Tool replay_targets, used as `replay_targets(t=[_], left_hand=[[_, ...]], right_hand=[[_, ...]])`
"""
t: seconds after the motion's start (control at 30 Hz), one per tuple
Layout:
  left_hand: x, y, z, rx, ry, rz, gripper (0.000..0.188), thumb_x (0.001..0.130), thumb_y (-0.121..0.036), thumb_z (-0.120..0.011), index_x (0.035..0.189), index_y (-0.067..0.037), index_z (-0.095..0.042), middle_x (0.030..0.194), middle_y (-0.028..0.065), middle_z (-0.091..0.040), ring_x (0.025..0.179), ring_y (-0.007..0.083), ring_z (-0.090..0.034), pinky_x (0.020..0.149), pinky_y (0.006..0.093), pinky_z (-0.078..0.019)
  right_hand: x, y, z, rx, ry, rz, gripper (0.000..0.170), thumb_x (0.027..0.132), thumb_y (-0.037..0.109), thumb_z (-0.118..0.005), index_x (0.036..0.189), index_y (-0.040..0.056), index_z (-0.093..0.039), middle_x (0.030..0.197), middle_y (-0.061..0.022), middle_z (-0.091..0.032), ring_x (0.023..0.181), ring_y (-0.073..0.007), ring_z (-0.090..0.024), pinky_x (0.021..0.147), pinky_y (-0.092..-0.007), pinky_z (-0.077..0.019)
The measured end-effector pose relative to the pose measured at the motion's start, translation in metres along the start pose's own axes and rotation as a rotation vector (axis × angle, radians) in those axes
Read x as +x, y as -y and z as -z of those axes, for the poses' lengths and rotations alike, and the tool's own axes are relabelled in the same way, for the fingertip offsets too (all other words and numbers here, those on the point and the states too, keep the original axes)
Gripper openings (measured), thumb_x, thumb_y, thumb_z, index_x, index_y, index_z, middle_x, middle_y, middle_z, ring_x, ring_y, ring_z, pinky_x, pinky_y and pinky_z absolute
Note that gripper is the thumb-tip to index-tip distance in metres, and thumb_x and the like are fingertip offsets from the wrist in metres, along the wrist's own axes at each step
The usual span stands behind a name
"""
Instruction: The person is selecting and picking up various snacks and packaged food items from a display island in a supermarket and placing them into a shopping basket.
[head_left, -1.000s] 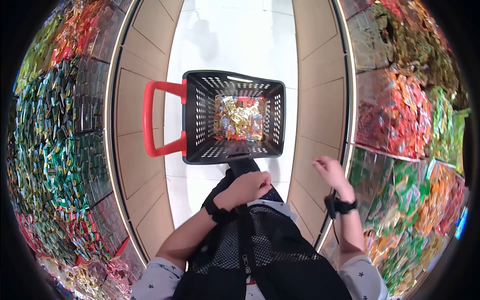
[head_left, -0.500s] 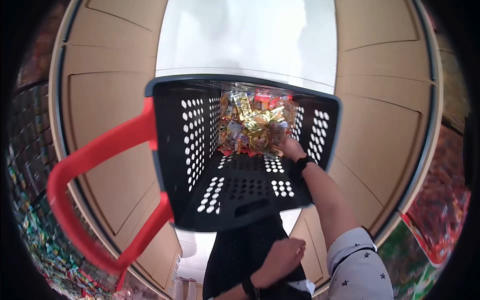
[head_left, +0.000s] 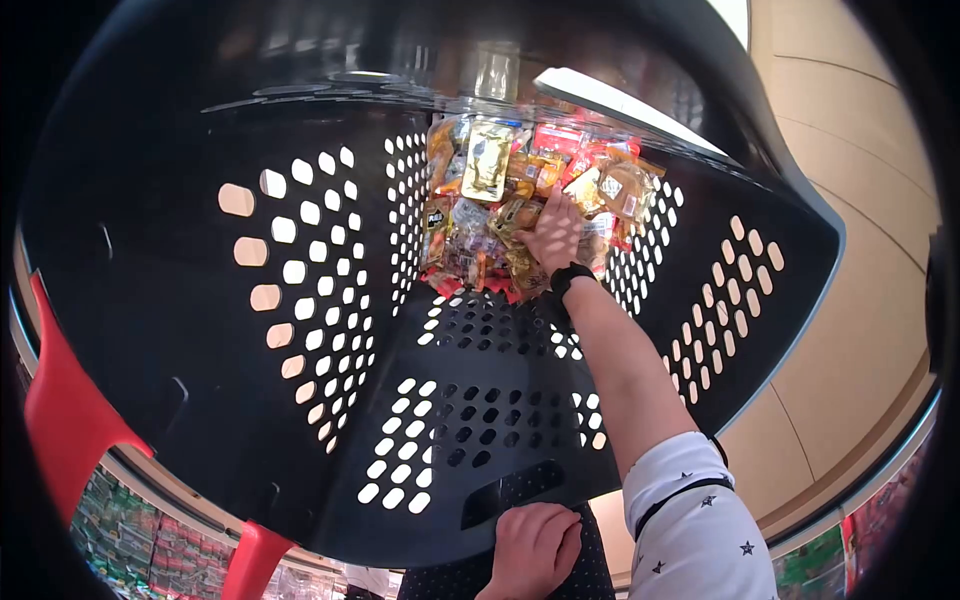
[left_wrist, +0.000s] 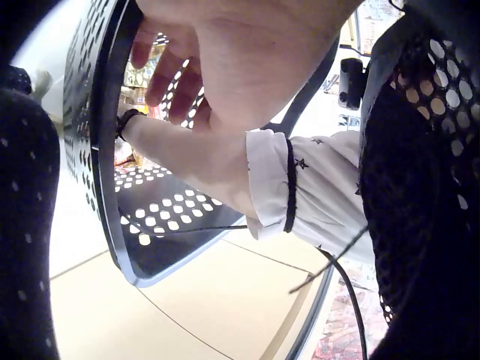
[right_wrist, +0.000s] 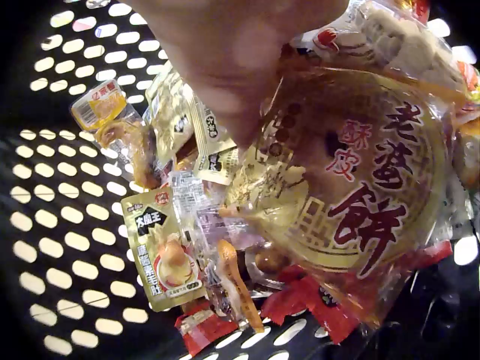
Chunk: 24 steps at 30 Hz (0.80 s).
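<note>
In the head view, a black perforated shopping basket [head_left: 350, 470] holds a pile of wrapped snacks [head_left: 480, 235]. My right hand [head_left: 553, 238] reaches down among them, fingers pointing away from me. The right wrist view has that hand [right_wrist: 240, 45] at the top, thumb and fingers at the edge of a clear-wrapped round pastry [right_wrist: 337, 180], which it grips; the wrapper covers part of the fingers. Outside the basket's near rim, my left hand [head_left: 535, 548] hangs loosely curled, with nothing visible in it. In the left wrist view its fingers [left_wrist: 161, 79] dangle close to the rim.
The basket's red handle [head_left: 75, 420] lies on the left. Gold sachets [right_wrist: 161, 251] and red packets [right_wrist: 322, 304] surround the pastry. Wooden cabinet fronts [head_left: 840, 260] flank the basket on the right. Shelves of packaged goods [head_left: 140, 540] show at the lower left. A thin cable [left_wrist: 352, 300] hangs below my sleeve.
My view has come down close over the basket, which now fills much of the frame. From beside the basket, my right hand has gone down into the snacks. The left hand stays near me.
</note>
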<state>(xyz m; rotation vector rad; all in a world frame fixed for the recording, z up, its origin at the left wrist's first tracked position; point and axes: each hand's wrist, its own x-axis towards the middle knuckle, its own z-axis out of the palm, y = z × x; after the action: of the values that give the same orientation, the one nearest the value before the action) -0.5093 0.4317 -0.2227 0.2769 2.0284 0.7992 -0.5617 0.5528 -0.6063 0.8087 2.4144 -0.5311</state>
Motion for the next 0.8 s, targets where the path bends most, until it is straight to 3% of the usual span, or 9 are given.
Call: replay_targets(t=[0.07,0.13,0.23,0.3,0.4,0.63,0.73,0.77,0.8], left_hand=[[0.001,0.002,0.001,-0.049,-0.018,-0.015,0.017,0.073,-0.004,-0.059,0.089,-0.002,-0.054,0.089,0.0129,-0.052,0.085,0.0319,-0.050,0.076,0.0403,-0.0385],[0.004,0.007,0.000,-0.084,-0.048,0.029,0.016,0.074,-0.003,-0.059,0.089,-0.002,-0.054,0.088,0.0132,-0.052,0.084,0.0325,-0.050,0.074,0.0405,-0.0391],[0.001,0.009,-0.001,-0.148,-0.081,0.104,0.016,0.075,-0.001,-0.058,0.091,-0.001,-0.053,0.090,0.0133,-0.053,0.085,0.0330,-0.051,0.075,0.0401,-0.0411],[0.006,0.013,-0.002,-0.218,-0.147,0.130,0.016,0.071,-0.005,-0.060,0.087,-0.004,-0.056,0.085,0.0084,-0.057,0.077,0.0253,-0.055,0.070,0.0341,-0.0428],[0.004,0.018,-0.013,-0.242,-0.148,0.143,0.020,0.070,-0.002,-0.062,0.088,-0.003,-0.056,0.085,0.0079,-0.057,0.077,0.0256,-0.055,0.072,0.0327,-0.0430],[0.005,0.017,-0.010,-0.294,-0.128,0.204,0.015,0.073,0.000,-0.059,0.087,-0.001,-0.054,0.086,0.0114,-0.056,0.079,0.0270,-0.054,0.071,0.0317,-0.0434],[0.005,0.016,-0.006,-0.432,-0.139,0.262,0.013,0.074,0.000,-0.058,0.086,-0.001,-0.054,0.084,0.0111,-0.056,0.077,0.0254,-0.055,0.071,0.0305,-0.0432],[0.005,0.017,-0.005,-0.464,-0.137,0.259,0.013,0.075,-0.001,-0.058,0.088,-0.001,-0.054,0.085,0.0115,-0.056,0.078,0.0248,-0.055,0.072,0.0300,-0.0434],[0.004,0.018,-0.004,-0.497,-0.135,0.256,0.014,0.076,-0.002,-0.058,0.089,0.000,-0.054,0.086,0.0118,-0.055,0.078,0.0241,-0.055,0.072,0.0296,-0.0436]], right_hand=[[-0.004,0.008,0.012,-0.092,0.009,-0.008,0.097,0.065,0.046,-0.068,0.128,-0.0092,-0.018,0.109,-0.0192,-0.044,0.105,-0.0288,-0.043,0.093,-0.0373,-0.0322],[0.000,0.002,0.014,-0.040,-0.009,0.005,0.085,0.066,0.046,-0.068,0.124,-0.0032,-0.031,0.111,-0.0157,-0.046,0.107,-0.0274,-0.043,0.090,-0.0382,-0.0331],[-0.001,-0.001,0.037,-0.124,0.331,0.031,0.059,0.068,0.044,-0.066,0.112,0.0092,-0.047,0.110,-0.0062,-0.053,0.106,-0.0215,-0.047,0.088,-0.0427,-0.0321],[-0.001,-0.006,0.034,-0.059,0.386,0.055,0.064,0.065,0.043,-0.069,0.114,0.0098,-0.046,0.110,-0.0072,-0.055,0.106,-0.0226,-0.049,0.090,-0.0421,-0.0312],[0.003,-0.004,0.032,0.040,0.512,0.090,0.071,0.061,0.043,-0.071,0.118,0.0101,-0.043,0.111,-0.0082,-0.055,0.107,-0.0237,-0.050,0.093,-0.0411,-0.0298],[-0.001,0.024,0.017,-0.293,0.856,0.485,0.062,0.059,0.041,-0.073,0.112,0.0144,-0.053,0.105,-0.0023,-0.058,0.104,-0.0210,-0.051,0.091,-0.0420,-0.0293],[-0.009,0.020,0.008,-0.334,0.903,0.483,0.060,0.060,0.041,-0.072,0.111,0.0159,-0.054,0.108,-0.0026,-0.057,0.106,-0.0208,-0.050,0.093,-0.0409,-0.0276],[-0.018,0.005,-0.002,-0.171,0.663,0.564,0.056,0.061,0.040,-0.072,0.110,0.0159,-0.056,0.105,-0.0047,-0.059,0.099,-0.0223,-0.054,0.088,-0.0399,-0.0348],[-0.024,0.005,0.005,-0.171,0.663,0.563,0.056,0.061,0.040,-0.072,0.110,0.0159,-0.056,0.105,-0.0047,-0.059,0.099,-0.0223,-0.054,0.088,-0.0399,-0.0348]])
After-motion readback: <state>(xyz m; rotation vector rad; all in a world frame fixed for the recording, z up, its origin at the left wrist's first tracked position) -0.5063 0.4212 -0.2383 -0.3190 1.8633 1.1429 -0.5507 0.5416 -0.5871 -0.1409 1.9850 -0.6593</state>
